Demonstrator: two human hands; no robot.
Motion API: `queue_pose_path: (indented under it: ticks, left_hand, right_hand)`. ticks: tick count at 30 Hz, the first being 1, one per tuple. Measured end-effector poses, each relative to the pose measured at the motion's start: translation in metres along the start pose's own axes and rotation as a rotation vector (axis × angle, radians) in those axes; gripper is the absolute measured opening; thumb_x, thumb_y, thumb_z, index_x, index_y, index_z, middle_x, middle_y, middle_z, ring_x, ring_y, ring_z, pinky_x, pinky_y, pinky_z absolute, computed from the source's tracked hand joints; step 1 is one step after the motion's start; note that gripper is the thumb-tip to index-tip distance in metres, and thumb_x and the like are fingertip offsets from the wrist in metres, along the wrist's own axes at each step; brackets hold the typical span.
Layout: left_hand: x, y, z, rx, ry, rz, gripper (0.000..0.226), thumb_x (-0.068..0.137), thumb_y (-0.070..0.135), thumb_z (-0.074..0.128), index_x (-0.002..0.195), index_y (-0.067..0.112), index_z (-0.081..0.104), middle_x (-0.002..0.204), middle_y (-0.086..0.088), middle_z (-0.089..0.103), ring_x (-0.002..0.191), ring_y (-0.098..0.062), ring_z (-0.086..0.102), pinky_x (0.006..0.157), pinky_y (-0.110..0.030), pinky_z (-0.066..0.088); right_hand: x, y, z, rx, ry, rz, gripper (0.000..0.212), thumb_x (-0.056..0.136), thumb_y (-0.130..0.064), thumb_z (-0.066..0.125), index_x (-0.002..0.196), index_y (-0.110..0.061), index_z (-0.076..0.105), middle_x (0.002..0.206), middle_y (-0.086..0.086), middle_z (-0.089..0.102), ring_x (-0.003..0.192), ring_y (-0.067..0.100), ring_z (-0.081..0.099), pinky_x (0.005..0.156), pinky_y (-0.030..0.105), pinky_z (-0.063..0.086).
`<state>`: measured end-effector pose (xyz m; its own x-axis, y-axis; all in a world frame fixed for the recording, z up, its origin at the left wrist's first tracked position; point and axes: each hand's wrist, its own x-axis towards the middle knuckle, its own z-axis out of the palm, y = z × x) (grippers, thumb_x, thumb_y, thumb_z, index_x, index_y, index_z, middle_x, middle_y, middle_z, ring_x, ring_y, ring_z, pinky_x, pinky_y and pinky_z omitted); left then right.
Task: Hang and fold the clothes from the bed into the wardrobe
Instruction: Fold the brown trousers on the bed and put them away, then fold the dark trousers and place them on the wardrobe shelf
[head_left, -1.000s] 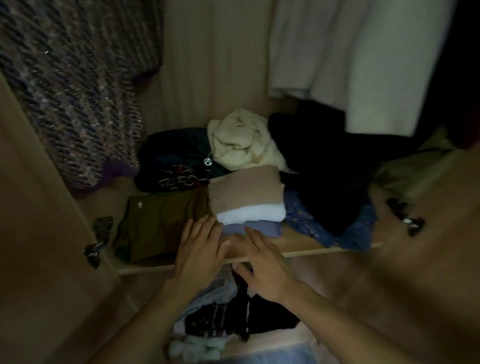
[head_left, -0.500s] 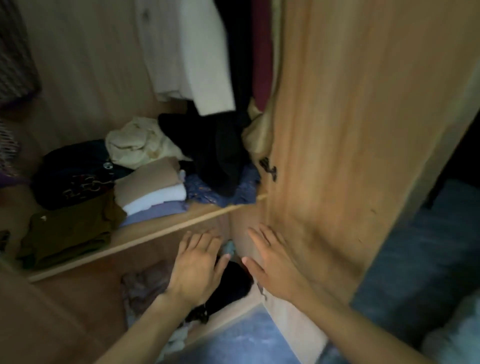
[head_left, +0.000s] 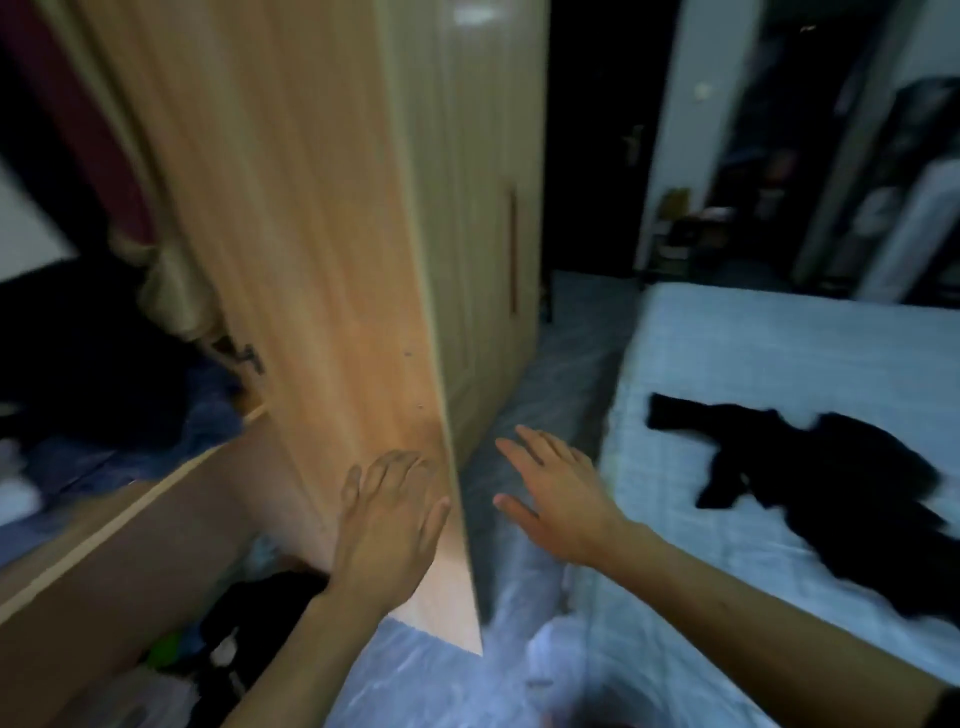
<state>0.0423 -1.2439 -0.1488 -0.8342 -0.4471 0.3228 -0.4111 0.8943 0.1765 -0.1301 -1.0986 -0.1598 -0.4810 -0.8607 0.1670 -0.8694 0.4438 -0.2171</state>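
Holds the left hand (head_left: 387, 525) flat and palm-down in front of the lower corner of the open wardrobe door (head_left: 311, 260), fingers straight and slightly spread, gripping nothing; cannot tell whether the fingertips touch the wood. Holds the right hand (head_left: 558, 499) out just right of the door's edge, above the floor (head_left: 561, 374), fingers straight and fanned, likewise empty.

Finds 1 black garment (head_left: 821, 483) lying spread and rumpled on the pale blue bed (head_left: 779, 353) at right, well apart from both hands.

Shows piled clothes (head_left: 156, 410), dark and blue and too blurred to tell apart, on the wardrobe shelf (head_left: 119, 512) at left, and a dark heap (head_left: 260, 603) in the compartment below it. Shows closed doors (head_left: 483, 208) with 1 long handle (head_left: 513, 244) beyond the open door.
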Motion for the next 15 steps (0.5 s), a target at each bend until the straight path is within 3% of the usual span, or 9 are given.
queue_pose_path:
  ticks: [4,6,10,15]
  left_hand:
    - [0.021,0.034,0.028,-0.131,-0.061,0.148,0.064,0.094,0.058,0.021,0.142,0.028,0.051,0.142,0.0,0.054,0.132,-0.026,0.048,0.107,-0.05,0.038]
    - [0.025,0.062,0.044,-0.21,-0.094,0.208,0.064,0.094,0.059,0.025,0.144,0.029,0.05,0.144,-0.001,0.053,0.133,-0.027,0.047,0.105,-0.056,0.04]
    - [0.021,0.138,0.06,-0.292,-0.153,0.349,0.065,0.091,0.06,0.026,0.141,0.029,0.054,0.146,-0.002,0.052,0.137,-0.027,0.045,0.109,-0.066,0.029]
    - [0.016,0.216,0.069,-0.346,-0.182,0.486,0.063,0.092,0.06,0.028,0.135,0.026,0.06,0.14,-0.003,0.056,0.132,-0.028,0.049,0.109,-0.066,0.031]
  right_hand:
    - [-0.064,0.045,-0.02,-0.096,0.006,0.246,0.07,0.096,-0.053,0.045,0.156,-0.03,0.016,0.164,0.001,0.016,0.149,0.023,0.019,0.117,0.046,0.025]
    - [-0.104,0.065,-0.028,-0.121,-0.005,0.363,0.07,0.097,-0.054,0.045,0.156,-0.031,0.016,0.164,0.001,0.017,0.149,0.025,0.018,0.117,0.048,0.024]
    - [-0.182,0.098,-0.049,-0.162,-0.016,0.55,0.071,0.097,-0.055,0.046,0.156,-0.032,0.015,0.164,0.001,0.015,0.15,0.026,0.015,0.118,0.048,0.023]
    - [-0.251,0.133,-0.067,-0.116,0.075,0.704,0.072,0.095,-0.053,0.05,0.155,-0.032,0.017,0.163,0.0,0.019,0.149,0.024,0.018,0.117,0.047,0.026]
